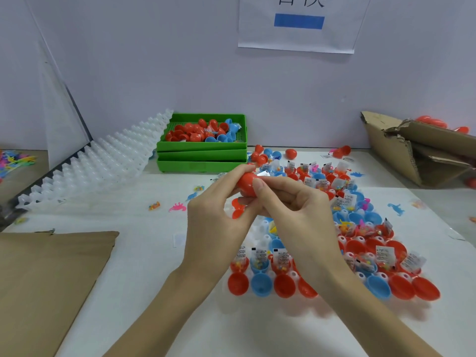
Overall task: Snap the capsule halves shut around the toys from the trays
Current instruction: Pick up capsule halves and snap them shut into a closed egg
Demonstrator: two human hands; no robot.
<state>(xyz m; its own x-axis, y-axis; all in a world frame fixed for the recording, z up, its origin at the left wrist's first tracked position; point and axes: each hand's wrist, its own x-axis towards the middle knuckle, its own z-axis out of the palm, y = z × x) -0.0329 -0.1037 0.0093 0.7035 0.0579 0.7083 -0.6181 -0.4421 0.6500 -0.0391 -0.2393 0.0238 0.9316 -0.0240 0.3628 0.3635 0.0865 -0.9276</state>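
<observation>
Both your hands clamp one red capsule (246,185): left hand (215,222) wraps it from below, right hand (291,202) pinches its top. A wrapper corner pokes out just past your right fingertips; press now and it likely jams the seam, halves won't snap.

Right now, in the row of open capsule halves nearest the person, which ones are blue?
Two: the second from the left, between two red halves, and another further right. The row's other visible halves are red.
</observation>
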